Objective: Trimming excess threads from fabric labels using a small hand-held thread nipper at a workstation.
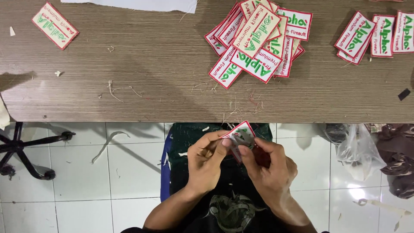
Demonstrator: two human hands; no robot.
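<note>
Both my hands are together below the edge of the brown wooden table [142, 82], over my lap. My left hand [207, 159] pinches a white embroidered patch [241, 130] with a red border, holding it up by its lower edge. My right hand [267, 166] touches the same patch from the right, and a small metal tool, probably thread snips, shows between the fingers. A big pile of the same patches [258, 39] lies on the table straight ahead. A smaller stack of patches [375, 36] is at the right. A single patch [54, 25] lies at the far left.
Loose thread scraps [120, 89] litter the table near its front edge. A white sheet [142, 4] lies at the top edge. Below are white floor tiles, a black chair base [26, 151] at left, and a clear plastic bag [355, 149] and dark cloth [396, 155] at right.
</note>
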